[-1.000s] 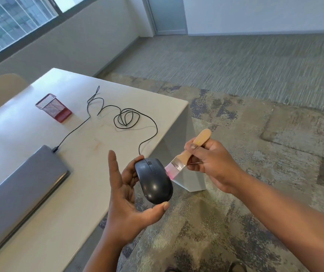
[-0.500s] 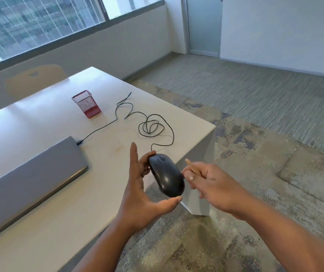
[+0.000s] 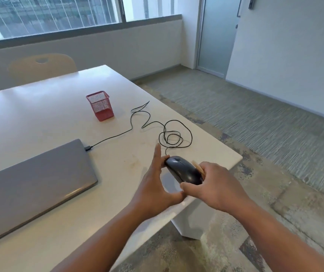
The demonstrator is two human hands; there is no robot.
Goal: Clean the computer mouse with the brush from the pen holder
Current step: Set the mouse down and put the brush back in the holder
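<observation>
A black wired computer mouse (image 3: pixel 182 170) is held above the table's near right part. My left hand (image 3: pixel 155 185) grips it between the fingers at its front and the thumb at its rear, index finger pointing up. My right hand (image 3: pixel 214 185) holds the brush (image 3: pixel 198 167) against the mouse's right side; only a bit of the wooden handle shows, the bristles are hidden. The red mesh pen holder (image 3: pixel 100 105) stands further back on the table and looks empty.
The white table (image 3: pixel 39 118) carries a closed grey laptop (image 3: pixel 29 183) at the left. The mouse's black cable (image 3: pixel 169 134) lies coiled between mouse and laptop. A beige chair (image 3: pixel 41 67) stands behind the table. Carpeted floor lies to the right.
My hands and the mouse have shifted over the table's corner. The right hand has turned the brush in against the mouse, so its pink bristles no longer show. The view has tilted up.
</observation>
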